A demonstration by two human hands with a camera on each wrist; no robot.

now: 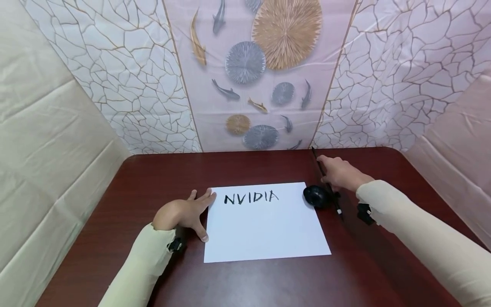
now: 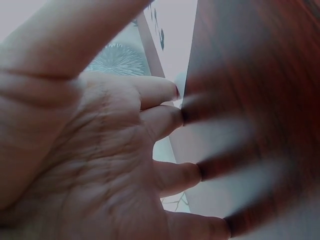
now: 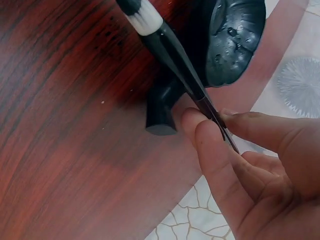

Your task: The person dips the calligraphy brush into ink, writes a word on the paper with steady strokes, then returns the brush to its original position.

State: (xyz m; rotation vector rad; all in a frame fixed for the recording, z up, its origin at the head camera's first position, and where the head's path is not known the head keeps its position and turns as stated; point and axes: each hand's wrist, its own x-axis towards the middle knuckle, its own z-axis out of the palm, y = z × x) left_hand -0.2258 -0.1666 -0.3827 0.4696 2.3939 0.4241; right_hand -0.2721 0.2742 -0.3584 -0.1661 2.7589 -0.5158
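Observation:
In the head view, a white sheet of paper (image 1: 264, 234) lettered "NVIDIA" in black lies on the table. My left hand (image 1: 186, 213) rests at its left edge, fingers spread and thumb apart. On the right, my right hand (image 1: 343, 172) pinches a dark-handled writing brush (image 3: 175, 57) between thumb and fingers. The brush slants tip toward me, its white bristles (image 3: 146, 19) darkened at the end. Next to it, a black ink dish (image 1: 316, 196) overlaps the paper's right edge. Wet drops show inside the dish in the right wrist view, and a stubby black arm (image 3: 161, 112) extends under the brush.
The dark red wooden table (image 1: 268, 285) spreads around the paper. A patterned cloth (image 1: 284, 123) with fish and round motifs hangs behind it. Pale sheets (image 1: 50, 140) slope up on both sides.

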